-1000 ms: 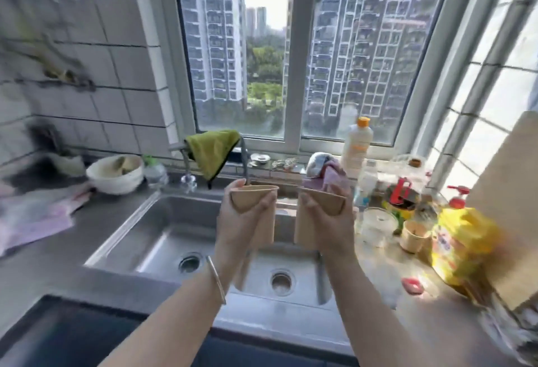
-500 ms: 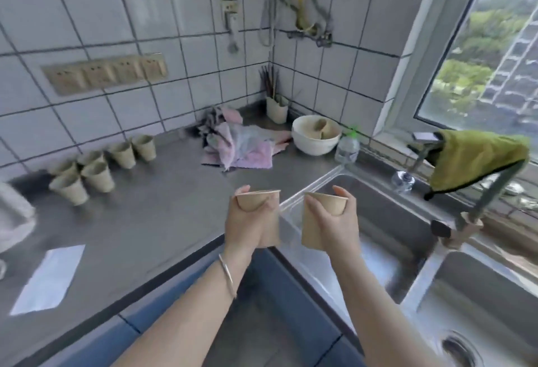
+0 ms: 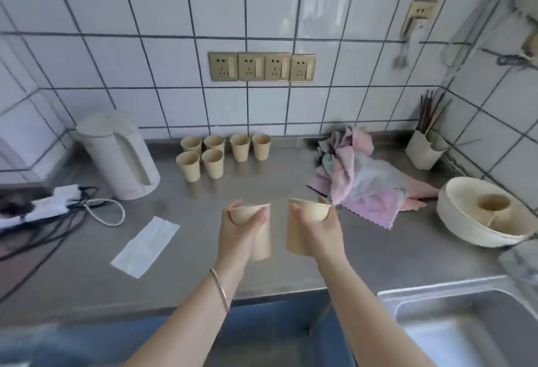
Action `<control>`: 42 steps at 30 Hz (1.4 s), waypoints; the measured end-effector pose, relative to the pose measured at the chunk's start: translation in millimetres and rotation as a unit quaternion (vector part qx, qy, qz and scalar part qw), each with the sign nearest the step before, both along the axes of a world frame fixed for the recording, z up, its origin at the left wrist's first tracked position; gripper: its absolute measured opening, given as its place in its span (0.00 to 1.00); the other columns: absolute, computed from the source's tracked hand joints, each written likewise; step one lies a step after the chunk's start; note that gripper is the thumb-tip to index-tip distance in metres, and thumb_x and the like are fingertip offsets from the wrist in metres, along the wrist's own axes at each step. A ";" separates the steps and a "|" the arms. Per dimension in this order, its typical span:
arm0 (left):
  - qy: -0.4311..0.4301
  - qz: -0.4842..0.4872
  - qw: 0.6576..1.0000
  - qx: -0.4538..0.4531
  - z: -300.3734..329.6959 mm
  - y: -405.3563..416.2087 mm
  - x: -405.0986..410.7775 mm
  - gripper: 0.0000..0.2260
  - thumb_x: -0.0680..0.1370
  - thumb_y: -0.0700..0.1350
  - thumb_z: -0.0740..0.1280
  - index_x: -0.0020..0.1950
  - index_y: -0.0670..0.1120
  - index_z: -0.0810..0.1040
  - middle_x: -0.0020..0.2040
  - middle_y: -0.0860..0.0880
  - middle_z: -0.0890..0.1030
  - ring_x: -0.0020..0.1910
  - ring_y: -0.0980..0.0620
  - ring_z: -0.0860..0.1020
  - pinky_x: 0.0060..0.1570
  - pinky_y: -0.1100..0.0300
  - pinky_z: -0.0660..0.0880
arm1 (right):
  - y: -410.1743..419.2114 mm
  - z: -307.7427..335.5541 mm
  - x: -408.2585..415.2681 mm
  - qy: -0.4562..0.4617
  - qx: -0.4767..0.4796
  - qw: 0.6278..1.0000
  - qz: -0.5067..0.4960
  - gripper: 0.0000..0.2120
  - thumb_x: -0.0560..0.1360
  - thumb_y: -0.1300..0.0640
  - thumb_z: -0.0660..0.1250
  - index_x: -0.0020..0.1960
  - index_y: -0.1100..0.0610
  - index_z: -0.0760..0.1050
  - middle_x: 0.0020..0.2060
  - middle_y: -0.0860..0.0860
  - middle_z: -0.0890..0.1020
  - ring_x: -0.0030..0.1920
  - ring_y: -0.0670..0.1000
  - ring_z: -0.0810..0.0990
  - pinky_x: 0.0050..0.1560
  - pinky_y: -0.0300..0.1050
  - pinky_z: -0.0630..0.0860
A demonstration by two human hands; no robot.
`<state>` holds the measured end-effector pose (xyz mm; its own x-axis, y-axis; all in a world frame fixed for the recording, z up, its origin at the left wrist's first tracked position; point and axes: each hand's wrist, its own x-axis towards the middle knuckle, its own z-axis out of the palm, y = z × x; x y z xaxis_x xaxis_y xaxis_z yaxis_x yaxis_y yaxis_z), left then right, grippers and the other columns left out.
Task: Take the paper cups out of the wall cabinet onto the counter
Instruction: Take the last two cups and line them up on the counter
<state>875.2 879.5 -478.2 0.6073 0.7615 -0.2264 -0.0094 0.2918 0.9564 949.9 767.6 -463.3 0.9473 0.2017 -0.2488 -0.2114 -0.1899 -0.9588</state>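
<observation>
My left hand (image 3: 238, 232) grips a tan paper cup (image 3: 262, 238) upright above the steel counter (image 3: 262, 186). My right hand (image 3: 320, 230) grips a second tan paper cup (image 3: 294, 235) beside it, a small gap between the two. Both cups are held in the air over the counter's front half. Several more paper cups (image 3: 215, 154) stand upright in a cluster near the tiled wall, behind and left of my hands. The wall cabinet is out of view.
A white kettle (image 3: 119, 154) stands at the left with cables (image 3: 58, 209) beside it. A white paper sheet (image 3: 145, 247) lies left of my hands. Pink cloths (image 3: 364, 183), a utensil holder (image 3: 422, 148) and a white bowl (image 3: 454, 218) sit right. The sink (image 3: 465, 326) is front right.
The view has swung left from the window and sink to the counter and tiled wall. Both hands still hold their cups, now over the counter in front of the cup cluster.
</observation>
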 end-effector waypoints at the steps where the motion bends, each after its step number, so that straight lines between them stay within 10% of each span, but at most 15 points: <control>1: -0.001 0.008 1.000 -0.004 -2.9 10.9 4.3 0.24 0.69 0.46 0.74 0.63 0.49 0.69 0.46 0.53 0.78 0.41 0.56 0.77 0.38 0.62 0.72 | 12.4 -2.3 7.4 0.005 -0.002 1.000 0.008 0.35 0.66 0.45 0.73 0.69 0.48 0.64 0.56 0.50 0.77 0.56 0.52 0.77 0.54 0.45 0.74; 20: 0.054 -0.071 0.996 0.002 -66.5 204.1 150.7 0.09 0.68 0.40 0.75 0.45 0.47 0.80 0.40 0.51 0.83 0.34 0.61 0.80 0.31 0.74 0.73 | 189.9 -50.5 137.2 0.078 -0.019 0.995 0.052 0.16 0.69 0.51 0.74 0.53 0.53 0.75 0.45 0.48 0.81 0.44 0.45 0.80 0.38 0.39 0.75; 33: 0.097 -0.047 0.991 0.084 -134.3 232.6 230.1 0.26 0.61 0.34 0.78 0.52 0.52 0.72 0.48 0.52 0.81 0.42 0.66 0.79 0.39 0.76 0.73 | 230.6 -107.9 228.8 0.033 -0.065 0.992 0.105 0.31 0.50 0.47 0.77 0.50 0.44 0.69 0.48 0.44 0.80 0.49 0.46 0.80 0.45 0.39 0.75; 42: 0.101 0.000 0.983 0.151 -164.8 241.9 252.6 0.31 0.60 0.33 0.78 0.57 0.48 0.69 0.50 0.56 0.78 0.46 0.70 0.76 0.47 0.77 0.71 | 235.1 -136.6 263.5 0.005 -0.150 0.981 0.120 0.28 0.62 0.53 0.76 0.55 0.42 0.65 0.45 0.38 0.77 0.49 0.49 0.78 0.47 0.41 0.73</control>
<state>1127.7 1121.4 -643.0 0.5724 0.8130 -0.1066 0.1901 -0.0051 0.9818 1213.4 1002.7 -599.9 0.8790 0.3345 -0.3399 -0.1356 -0.5080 -0.8506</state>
